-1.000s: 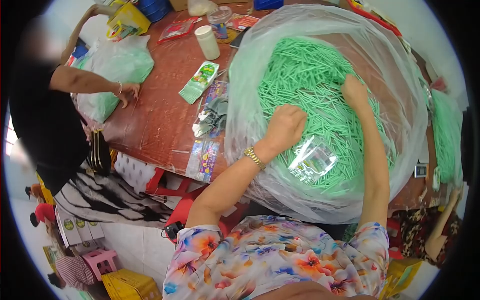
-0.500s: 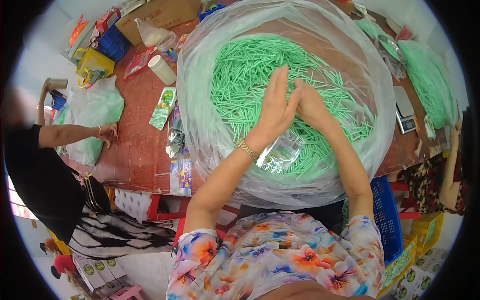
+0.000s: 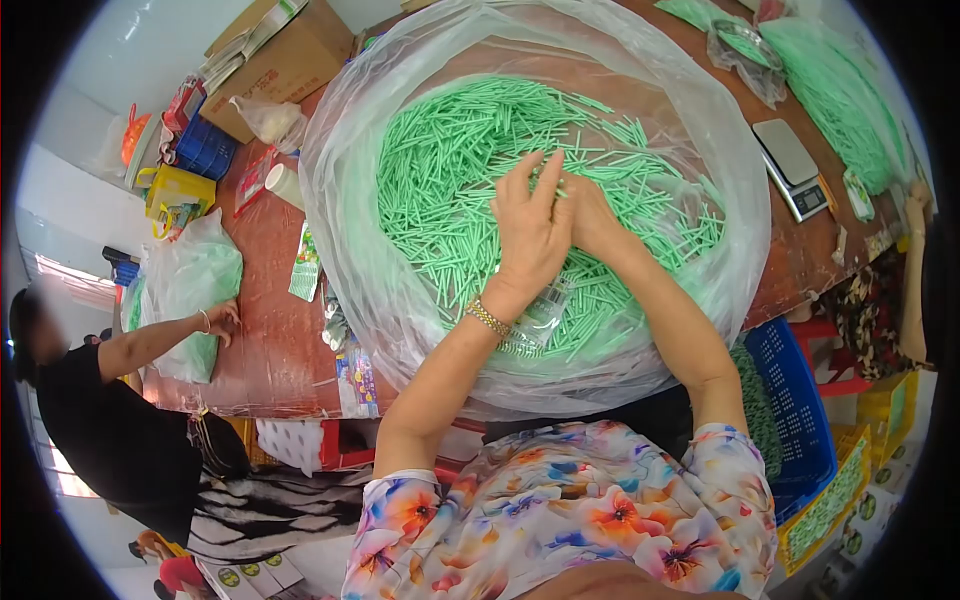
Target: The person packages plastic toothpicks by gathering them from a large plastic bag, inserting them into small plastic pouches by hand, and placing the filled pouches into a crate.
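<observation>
Your two hands have closed the gap and now touch inside the one large plastic bag (image 3: 742, 190): your left hand (image 3: 531, 222) has its fingers loosely spread, your right hand (image 3: 592, 216) is partly hidden, and I can't tell whether either pinches anything. Countless green sticks (image 3: 435, 150) and one clear packet (image 3: 541, 320) lie in the bag; one scale (image 3: 786, 152) sits to its right.

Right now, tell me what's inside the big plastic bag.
Green sticks and a shiny, partly covered packet. Whatever the left hand, the right hand and the upper sticks cover is hidden.
</observation>
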Motion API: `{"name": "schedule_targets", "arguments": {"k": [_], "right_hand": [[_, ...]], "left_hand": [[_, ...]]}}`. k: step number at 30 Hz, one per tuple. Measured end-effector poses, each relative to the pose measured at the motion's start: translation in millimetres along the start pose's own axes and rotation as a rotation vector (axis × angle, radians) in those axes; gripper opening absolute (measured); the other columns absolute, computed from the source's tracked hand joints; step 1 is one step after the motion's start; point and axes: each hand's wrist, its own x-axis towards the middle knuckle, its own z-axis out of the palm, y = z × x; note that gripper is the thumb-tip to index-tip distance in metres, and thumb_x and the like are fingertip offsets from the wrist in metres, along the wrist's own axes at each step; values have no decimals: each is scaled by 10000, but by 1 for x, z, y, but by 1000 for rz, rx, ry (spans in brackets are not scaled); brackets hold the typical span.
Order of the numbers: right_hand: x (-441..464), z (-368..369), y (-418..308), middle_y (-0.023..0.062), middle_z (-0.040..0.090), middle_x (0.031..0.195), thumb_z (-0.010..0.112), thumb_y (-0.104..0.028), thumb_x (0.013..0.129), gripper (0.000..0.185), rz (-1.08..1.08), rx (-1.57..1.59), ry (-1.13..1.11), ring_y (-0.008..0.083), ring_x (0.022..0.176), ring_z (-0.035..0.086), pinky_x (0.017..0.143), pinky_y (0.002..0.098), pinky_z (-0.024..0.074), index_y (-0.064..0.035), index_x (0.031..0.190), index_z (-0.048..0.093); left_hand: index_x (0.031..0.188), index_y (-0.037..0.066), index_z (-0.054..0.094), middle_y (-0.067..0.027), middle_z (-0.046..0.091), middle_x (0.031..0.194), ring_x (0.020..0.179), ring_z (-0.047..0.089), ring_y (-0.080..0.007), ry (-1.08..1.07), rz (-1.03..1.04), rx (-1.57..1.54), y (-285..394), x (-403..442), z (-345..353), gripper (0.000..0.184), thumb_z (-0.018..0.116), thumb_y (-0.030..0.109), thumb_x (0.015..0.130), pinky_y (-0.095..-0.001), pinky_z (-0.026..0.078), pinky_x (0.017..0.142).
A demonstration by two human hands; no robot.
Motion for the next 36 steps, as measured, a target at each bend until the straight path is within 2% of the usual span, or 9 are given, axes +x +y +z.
{"name": "schedule_targets", "arguments": {"k": [10, 18, 21, 23, 25, 27, 28, 32, 36], "right_hand": [[1, 5, -2, 179, 672, 790, 636, -233, 824, 217, 19, -134, -47, 382, 753, 645, 644, 465, 500, -15, 824, 636], [2, -5, 4, 196, 650, 756, 653, -234, 820, 261, 120, -143, 71, 411, 745, 630, 621, 490, 486, 0, 922, 601], [1, -12, 0, 195, 649, 762, 658, -234, 816, 258, 109, -239, 67, 413, 749, 629, 628, 501, 482, -12, 929, 589], [1, -3, 4, 197, 648, 781, 669, -204, 804, 218, 23, -169, 85, 406, 750, 630, 625, 503, 474, -25, 877, 569], [-2, 1, 10, 196, 645, 780, 670, -179, 799, 200, -42, -146, 69, 406, 746, 628, 622, 502, 472, -26, 863, 560], [-5, 0, 13, 196, 643, 779, 670, -154, 794, 184, -101, -129, 54, 405, 742, 627, 619, 501, 471, -26, 849, 550], [-3, 0, 11, 198, 639, 775, 654, -173, 824, 184, -77, -137, 130, 407, 738, 624, 620, 503, 469, -25, 846, 548], [1, -7, 1, 187, 616, 804, 632, -189, 880, 211, 22, -228, 79, 407, 754, 611, 616, 483, 467, -10, 883, 521], [-1, -3, 6, 207, 636, 739, 593, -287, 928, 282, -29, -235, 108, 424, 696, 620, 606, 509, 468, -16, 858, 554]], "left_hand": [[1386, 78, 510, -161, 479, 1341, 1170, 454, -324, -170, -76, 45, -4, 0, -6, 474, 538, 289, 962, -433, 324, 988], [1459, -40, 311, -239, 396, 1421, 1276, 402, -383, -196, -58, 85, -5, 4, -22, 737, 607, 370, 923, -496, 280, 1039], [1454, -47, 315, -250, 393, 1423, 1323, 373, -393, -146, 7, 32, -4, 8, -24, 770, 643, 372, 896, -526, 268, 1054], [1459, -50, 298, -256, 390, 1428, 1361, 349, -388, -261, 170, 104, 2, -1, -15, 786, 658, 349, 885, -525, 276, 1056], [1422, -44, 367, -241, 411, 1422, 1379, 334, -392, -288, 168, 83, 5, -1, -12, 697, 652, 297, 886, -532, 275, 1054], [1318, -26, 501, -209, 481, 1370, 1332, 399, -379, -225, 25, 178, -10, 4, -5, 526, 638, 258, 896, -528, 285, 1055], [1186, -14, 599, -191, 561, 1276, 1242, 491, -369, -124, -97, 26, -16, 7, -5, 364, 627, 216, 904, -487, 348, 1034], [1181, -19, 612, -209, 601, 1212, 1166, 555, -370, 85, -131, -134, -18, 15, -18, 310, 611, 144, 916, -392, 441, 964], [1233, -20, 592, -206, 580, 1273, 1248, 508, -367, 61, -120, -252, -9, 13, -17, 349, 592, 151, 928, -422, 398, 1007]]}}
